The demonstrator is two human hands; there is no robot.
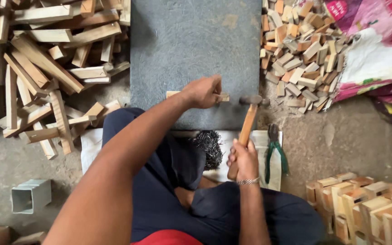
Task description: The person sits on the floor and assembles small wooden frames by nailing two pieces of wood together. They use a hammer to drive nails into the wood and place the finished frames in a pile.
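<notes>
My left hand (203, 92) presses down on a small light wooden strip (173, 94) that lies across the near part of a grey stone slab (191, 45). My right hand (243, 159) grips the wooden handle of a hammer (248, 122). The hammer's dark metal head is at the right end of the strip, close to my left fingers. A heap of dark nails (210, 146) lies on a white cloth (264, 140) between my knees, just below the slab.
Green-handled pliers (274, 152) lie on the cloth at right. Long wood offcuts (46, 68) are piled left, small blocks (300, 54) right of the slab, beside a pink and white sack (377, 50). Assembled wooden pieces (364, 204) stand lower right; a white square tube (30, 196) lower left.
</notes>
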